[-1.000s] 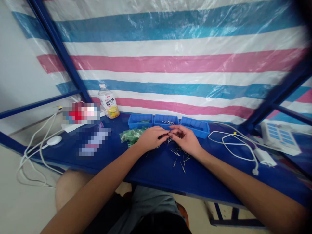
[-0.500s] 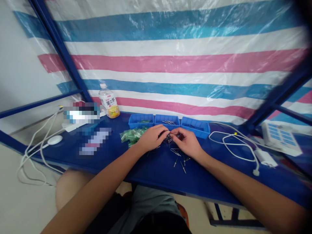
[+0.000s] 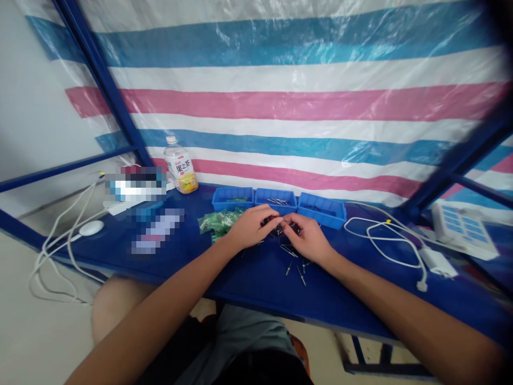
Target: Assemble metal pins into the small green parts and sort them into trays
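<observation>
Left grip [image 3: 251, 227] and right grip [image 3: 308, 239] kinda bunched together, loose metal pins [image 3: 302, 277] scattered around, can't tell what's pinched

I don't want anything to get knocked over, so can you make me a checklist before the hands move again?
1. Left hand and right hand close together: ok, they meet in front of the bins.
2. Something held between them: cannot tell, the hands hide it.
3. Metal pins all gathered up: not ok, several lie loose in front of the right hand.
4. Middle blue bin upright: ok, with pins inside.
5. Green packets untouched by the left hand: cannot tell, they overlap in view.
6. Bottle standing with its cap on: ok, apart from both hands.
</observation>
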Available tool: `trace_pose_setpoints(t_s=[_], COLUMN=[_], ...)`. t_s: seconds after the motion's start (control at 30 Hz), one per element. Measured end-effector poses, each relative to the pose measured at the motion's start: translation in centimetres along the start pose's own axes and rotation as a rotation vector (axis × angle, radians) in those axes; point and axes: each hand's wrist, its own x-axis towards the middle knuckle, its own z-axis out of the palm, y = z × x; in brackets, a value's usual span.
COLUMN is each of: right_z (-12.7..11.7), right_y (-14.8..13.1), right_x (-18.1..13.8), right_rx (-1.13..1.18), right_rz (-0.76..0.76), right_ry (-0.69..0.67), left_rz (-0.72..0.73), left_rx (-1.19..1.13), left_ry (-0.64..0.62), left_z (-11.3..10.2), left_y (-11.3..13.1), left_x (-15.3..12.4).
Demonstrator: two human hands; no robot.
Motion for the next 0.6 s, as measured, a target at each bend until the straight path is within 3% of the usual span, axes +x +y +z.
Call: trace_pose_setpoints(t_s=[0.33, 0.6], right_z=[0.10, -0.05], right_y=[0.56, 0.38], right_x=[0.16, 0.18], right_rx=[-0.001, 0.042], right_rz=[-0.012, -0.006], right_ry=[0.015, 0.004], left_rz=[-0.021, -0.041], left_rx=[-0.194, -0.205], left_ry=[0.047, 0.060], left_z=[-0.48, -0.29], left_y=[0.32, 0.24], left_x=[0.26, 0.24])
